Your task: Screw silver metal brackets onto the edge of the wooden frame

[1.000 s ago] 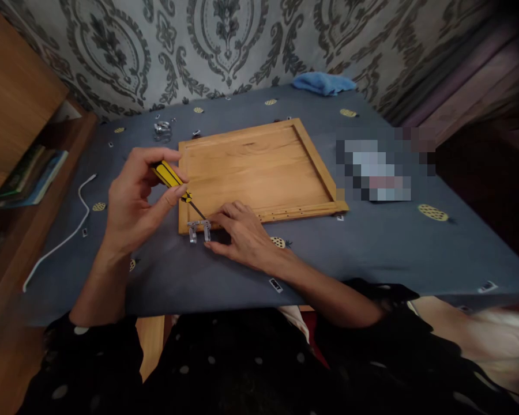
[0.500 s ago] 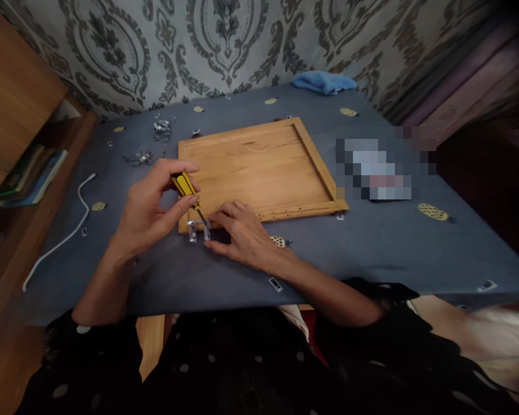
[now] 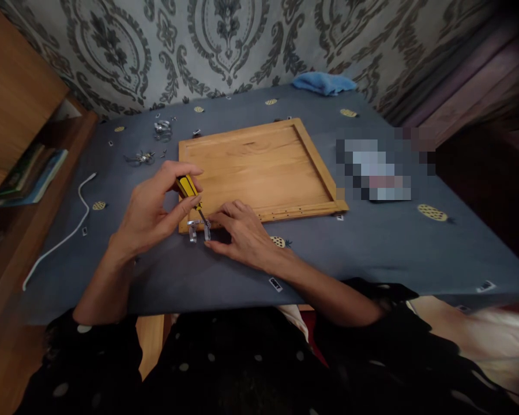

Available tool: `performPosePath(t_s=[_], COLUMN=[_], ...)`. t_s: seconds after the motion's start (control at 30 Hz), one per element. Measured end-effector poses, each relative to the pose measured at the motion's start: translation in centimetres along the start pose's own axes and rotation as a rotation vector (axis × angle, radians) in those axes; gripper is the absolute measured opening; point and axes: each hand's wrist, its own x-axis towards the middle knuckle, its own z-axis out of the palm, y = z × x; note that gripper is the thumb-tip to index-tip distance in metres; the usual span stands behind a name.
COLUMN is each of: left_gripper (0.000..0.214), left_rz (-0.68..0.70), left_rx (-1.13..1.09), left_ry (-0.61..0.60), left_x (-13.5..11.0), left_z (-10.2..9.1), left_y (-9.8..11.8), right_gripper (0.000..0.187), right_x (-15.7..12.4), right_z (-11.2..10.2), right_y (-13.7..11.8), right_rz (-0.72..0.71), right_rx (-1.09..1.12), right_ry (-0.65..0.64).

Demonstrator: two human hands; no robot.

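A small yellow-and-black screwdriver [image 3: 188, 189] is gripped by my left hand [image 3: 151, 207], fingers at the top of the handle and thumb along its side. Its shaft slants down to a small shiny metal bracket [image 3: 207, 230] at the near edge of a framed wooden panel [image 3: 251, 167]. My right hand [image 3: 244, 233] pinches around that bracket, thumb below and fingertips on the frame's edge. Just to the left, a second metal bracket [image 3: 192, 231] juts from the same edge. The driver's tip is too small to make out. Small holes run along the panel's near rail.
Loose metal hardware [image 3: 142, 157] and more shiny metal parts [image 3: 162, 129] lie behind my left hand. A white cable [image 3: 80, 216] curves at the left beside a wooden shelf [image 3: 38, 196]. A blue cloth [image 3: 324, 83] lies at the back, and a pixelated object [image 3: 376, 170] at the right.
My left hand and the screwdriver handle have shifted very slightly to the right, and the handle appears a little turned. My right hand, the brackets and the panel stay put.
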Motion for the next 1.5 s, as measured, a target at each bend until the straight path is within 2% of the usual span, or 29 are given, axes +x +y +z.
performPosePath(t_s=[0.2,0.5,0.63,0.93,1.37,1.5], left_gripper=[0.033,0.037,0.037,0.033,0.033,0.034], left_rz=[0.054,-0.008,-0.061,-0.069,-0.001,0.011], left_rx=[0.1,0.074,0.023,-0.083,0.007,0.044], left_ry=[0.051,0.128,0.123,0.073,0.009,0.046], left_x=[0.16,-0.2,-0.31,-0.1,0.13,0.07], left_z=[0.4,0.83,0.76,0.47,0.2,0.36], left_y=[0.03,0.02,0.0,0.43,-0.13,-0.08], right_gripper=[0.038,0.038,0.037,0.038,0.041,0.042], right_x=[-0.03,-0.09,-0.09,-0.11,-0.06,-0.07], right_z=[0.05,0.13,0.04,0.01,0.11,0.19], right_y=[0.07,0.12,0.06,0.09,0.11,0.15], right_rz=[-0.014,-0.013,-0.012,-0.023,-0.017,-0.023], right_rx=[-0.002,-0.021,-0.011,-0.008,-0.02,-0.018], right_ry=[0.015,0.019,0.014,0.016,0.013,0.014])
